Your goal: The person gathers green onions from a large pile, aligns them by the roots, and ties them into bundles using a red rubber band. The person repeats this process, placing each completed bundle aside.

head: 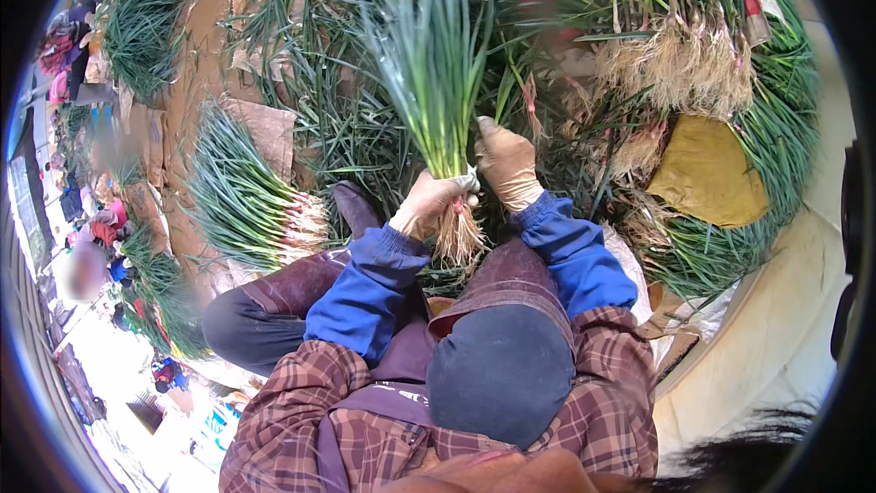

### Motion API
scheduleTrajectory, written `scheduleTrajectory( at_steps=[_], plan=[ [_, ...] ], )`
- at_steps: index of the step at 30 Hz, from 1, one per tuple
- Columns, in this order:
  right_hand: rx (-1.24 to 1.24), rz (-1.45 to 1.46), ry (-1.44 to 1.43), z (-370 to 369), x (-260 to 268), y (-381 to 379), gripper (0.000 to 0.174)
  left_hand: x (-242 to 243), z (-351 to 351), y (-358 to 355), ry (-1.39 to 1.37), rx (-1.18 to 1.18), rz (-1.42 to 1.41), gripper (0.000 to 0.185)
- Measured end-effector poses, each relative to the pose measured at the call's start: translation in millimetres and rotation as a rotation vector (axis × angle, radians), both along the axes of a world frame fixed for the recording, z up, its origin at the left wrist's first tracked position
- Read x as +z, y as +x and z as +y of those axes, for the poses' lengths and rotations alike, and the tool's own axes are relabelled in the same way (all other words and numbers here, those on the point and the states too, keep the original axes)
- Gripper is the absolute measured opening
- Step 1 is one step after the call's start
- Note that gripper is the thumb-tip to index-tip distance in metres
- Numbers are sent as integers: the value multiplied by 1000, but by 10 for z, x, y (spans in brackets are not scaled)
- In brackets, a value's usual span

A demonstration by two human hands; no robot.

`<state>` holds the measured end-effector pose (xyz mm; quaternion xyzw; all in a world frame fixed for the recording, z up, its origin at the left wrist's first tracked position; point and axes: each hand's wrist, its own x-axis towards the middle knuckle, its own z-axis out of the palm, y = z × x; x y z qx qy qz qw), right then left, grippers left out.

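Note:
My left hand (431, 202), in a pale glove, is closed around the lower stems of a bunch of green onions (448, 130). The leaves point away from me and the pale roots (458, 236) hang below the fist, above my lap. Just to the right, my right hand (506, 161), in a dirty tan glove, is raised beside the stems with its thumb up. Its fingers face the bunch; whether they hold anything cannot be told. A loose green onion with a reddish base (530, 99) lies beyond the right hand.
A stack of green onions (250, 195) lies at the left, next to a brown cloth (263, 133). Thick rooted bundles (684, 55) lie at the upper right, above a yellow-brown sheet (712, 174). Loose leaves cover the ground ahead. My booted legs flank the work area. Other people are at the far left.

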<state>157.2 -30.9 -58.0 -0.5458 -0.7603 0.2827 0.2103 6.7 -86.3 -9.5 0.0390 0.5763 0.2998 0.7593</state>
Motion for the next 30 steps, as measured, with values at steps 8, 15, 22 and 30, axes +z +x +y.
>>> scheduleTrajectory(
  at_steps=[8, 15, 22, 30],
  plan=[
    [-654, 86, 32, 138, 41, 587, 28, 279, 122, 193, 89, -21, 235, 16],
    [520, -72, -1252, 113, 624, 838, 38, -107, 10, -317, 32, 83, 9, 27],
    [-131, -289, -349, 539, -146, 568, 37, -230, -17, -303, -60, 121, -299, 24],
    [230, 527, -711, -295, 321, 219, 33, 108, 33, -114, 216, 223, -247, 33]
  ],
)
